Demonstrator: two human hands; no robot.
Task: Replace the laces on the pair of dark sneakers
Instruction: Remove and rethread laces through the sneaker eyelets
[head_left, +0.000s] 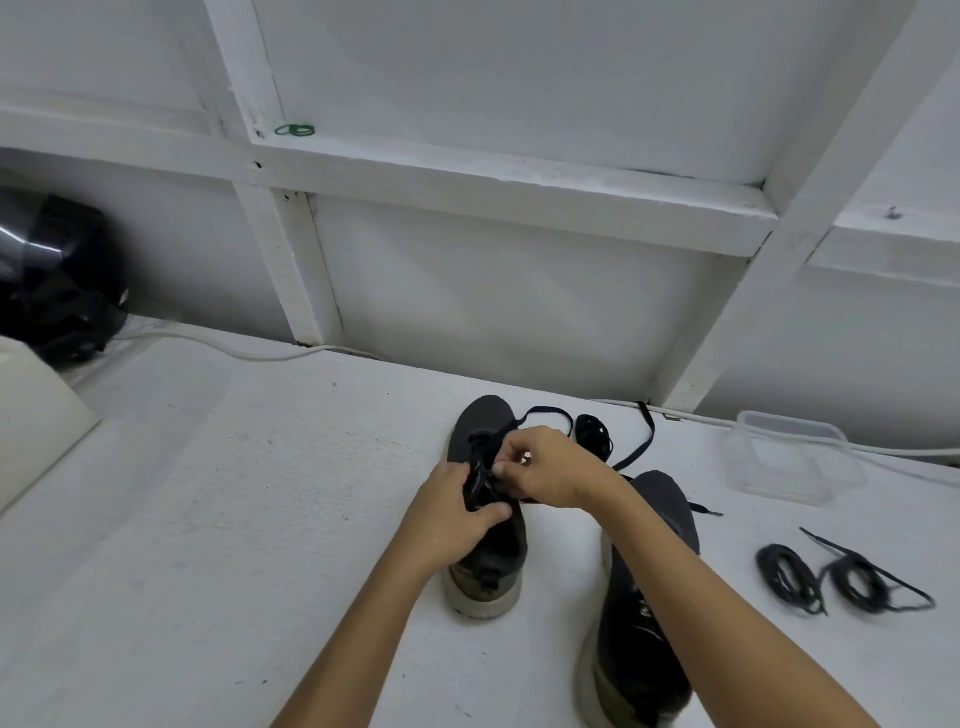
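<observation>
Two dark sneakers stand on the white table, toes pointing away from me. My left hand (457, 512) grips the tongue and lacing area of the left sneaker (485, 561). My right hand (545, 470) pinches the black lace (545, 415) at the eyelets of the same shoe; the lace loops off past the toe to the right. The right sneaker (644, 623) lies partly under my right forearm. A coiled black lace (595, 434) sits behind my right hand. Two more coiled black laces (789, 577) (862, 584) lie on the table to the right.
A clear plastic container (789, 457) stands at the back right. A white cable (234, 348) runs along the wall's foot. A black helmet (57, 280) sits at the far left beside a white box (36, 421). The white panelled wall closes the back.
</observation>
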